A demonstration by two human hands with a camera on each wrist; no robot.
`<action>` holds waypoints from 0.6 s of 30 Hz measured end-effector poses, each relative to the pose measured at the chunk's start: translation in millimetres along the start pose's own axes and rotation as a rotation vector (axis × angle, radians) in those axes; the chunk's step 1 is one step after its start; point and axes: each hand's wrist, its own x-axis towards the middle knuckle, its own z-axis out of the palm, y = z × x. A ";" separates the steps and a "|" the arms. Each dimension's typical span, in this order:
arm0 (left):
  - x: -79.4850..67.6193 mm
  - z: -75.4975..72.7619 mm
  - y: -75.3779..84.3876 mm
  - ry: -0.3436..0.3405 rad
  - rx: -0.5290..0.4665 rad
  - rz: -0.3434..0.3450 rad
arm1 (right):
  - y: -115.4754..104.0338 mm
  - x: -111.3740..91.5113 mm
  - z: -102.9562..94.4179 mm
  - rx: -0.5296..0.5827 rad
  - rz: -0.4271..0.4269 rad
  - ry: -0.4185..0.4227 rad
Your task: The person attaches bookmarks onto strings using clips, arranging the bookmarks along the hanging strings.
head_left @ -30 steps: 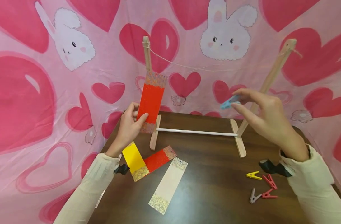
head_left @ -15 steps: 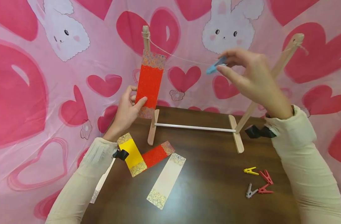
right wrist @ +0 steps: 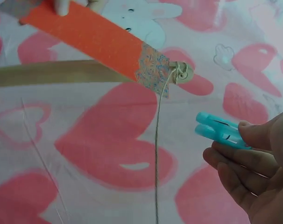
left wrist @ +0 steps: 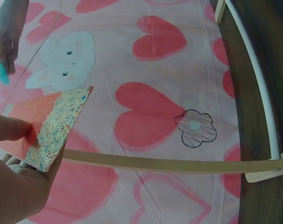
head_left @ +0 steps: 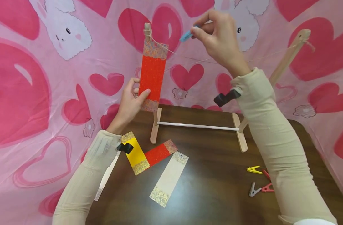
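My left hand (head_left: 132, 101) pinches a red paper card (head_left: 152, 75) with patterned ends near its lower end, thumb across its face. The card stands upright before the left wooden post (head_left: 147, 29), its top edge at the string (head_left: 171, 52). My right hand (head_left: 220, 39) pinches a light blue clothespin (head_left: 188, 35) between thumb and fingers, just above and right of the card's top. In the right wrist view the clothespin (right wrist: 221, 129) is apart from the string (right wrist: 157, 154), which passes in front of the card's patterned end (right wrist: 153, 70).
On the brown table (head_left: 211, 162) lie a yellow card (head_left: 135, 154), another red card (head_left: 161, 153) and white cards (head_left: 170, 178). Several clothespins, among them a yellow one (head_left: 254, 169) and a grey one (head_left: 254, 189), lie at right. A white rod (head_left: 198, 126) joins the stand's feet.
My right hand has moved up and left with the blue clothespin, toward the card's top. My left hand has raised the red card until its top edge reaches the string.
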 end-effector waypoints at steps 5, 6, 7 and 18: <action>2.7 -0.1 0.2 -0.003 -0.063 -0.008 | 7.9 21.7 22.2 0.282 0.114 0.009; 2.6 -0.2 -0.3 -0.004 -0.072 -0.014 | 9.1 24.3 26.7 0.323 0.132 0.003; 2.4 -0.3 -1.0 -0.005 -0.076 -0.018 | 10.2 26.9 31.6 0.376 0.151 0.000; -0.3 0.7 -4.4 -0.014 -0.103 -0.024 | 6.2 27.6 58.0 0.657 0.275 -0.051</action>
